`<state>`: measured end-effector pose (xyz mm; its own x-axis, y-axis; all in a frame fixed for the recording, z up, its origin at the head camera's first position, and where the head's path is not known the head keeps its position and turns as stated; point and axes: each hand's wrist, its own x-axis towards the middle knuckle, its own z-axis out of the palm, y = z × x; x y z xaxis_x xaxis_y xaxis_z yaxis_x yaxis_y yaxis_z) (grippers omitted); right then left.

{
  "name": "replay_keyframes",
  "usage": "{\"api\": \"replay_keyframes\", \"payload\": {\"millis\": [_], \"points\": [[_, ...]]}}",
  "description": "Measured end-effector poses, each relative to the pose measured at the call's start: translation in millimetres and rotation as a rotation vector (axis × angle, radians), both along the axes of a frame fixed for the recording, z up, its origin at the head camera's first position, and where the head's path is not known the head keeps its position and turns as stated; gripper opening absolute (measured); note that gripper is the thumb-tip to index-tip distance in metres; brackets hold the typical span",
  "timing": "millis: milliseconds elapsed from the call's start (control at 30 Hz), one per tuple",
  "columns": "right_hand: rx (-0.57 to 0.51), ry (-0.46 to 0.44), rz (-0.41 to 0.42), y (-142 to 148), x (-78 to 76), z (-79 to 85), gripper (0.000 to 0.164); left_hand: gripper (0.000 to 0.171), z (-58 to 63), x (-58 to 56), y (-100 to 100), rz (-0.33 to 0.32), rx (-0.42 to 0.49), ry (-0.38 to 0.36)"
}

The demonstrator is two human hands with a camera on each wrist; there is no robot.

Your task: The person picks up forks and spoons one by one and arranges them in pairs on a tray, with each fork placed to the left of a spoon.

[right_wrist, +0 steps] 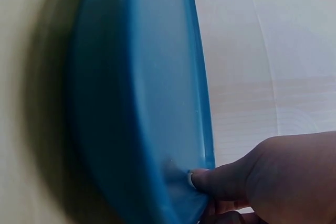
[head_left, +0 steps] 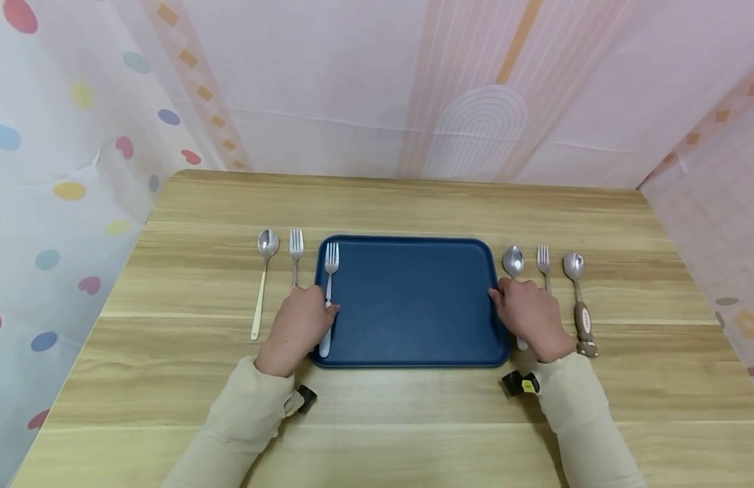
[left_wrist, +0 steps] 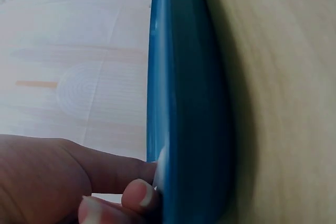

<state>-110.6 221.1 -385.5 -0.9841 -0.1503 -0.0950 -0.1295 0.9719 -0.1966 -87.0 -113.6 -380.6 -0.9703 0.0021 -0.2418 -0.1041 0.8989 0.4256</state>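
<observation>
A dark blue rectangular tray (head_left: 413,305) is centred on the wooden table between both hands. My left hand (head_left: 298,325) grips its left rim, the thumb reaching over the edge. Just inside that rim lies a fork (head_left: 331,261) with a pale handle, partly covered by the thumb. On the opposite side, my right hand (head_left: 526,315) holds the right rim. In the right wrist view the thumb (right_wrist: 210,179) presses on the tray's inner surface, with the other fingers mostly hidden behind the rim. The left wrist view shows the tray's side wall (left_wrist: 197,103) close over the table.
Left of the tray lie a spoon (head_left: 260,295) with a cream handle and a fork (head_left: 296,247) partly under the left hand. To the right are a spoon (head_left: 513,261), a fork (head_left: 544,261) and a brown-handled spoon (head_left: 582,318). Patterned curtains (head_left: 328,88) surround the table (head_left: 407,427).
</observation>
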Motion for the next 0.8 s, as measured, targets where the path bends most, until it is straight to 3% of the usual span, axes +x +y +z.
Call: {"api": "replay_keyframes", "payload": {"millis": [800], "points": [[-0.003,-0.009,-0.015,1.1,4.2,2.3,0.029,0.026,4.7,2.3,6.1,-0.026,-0.030,-0.016]]}}
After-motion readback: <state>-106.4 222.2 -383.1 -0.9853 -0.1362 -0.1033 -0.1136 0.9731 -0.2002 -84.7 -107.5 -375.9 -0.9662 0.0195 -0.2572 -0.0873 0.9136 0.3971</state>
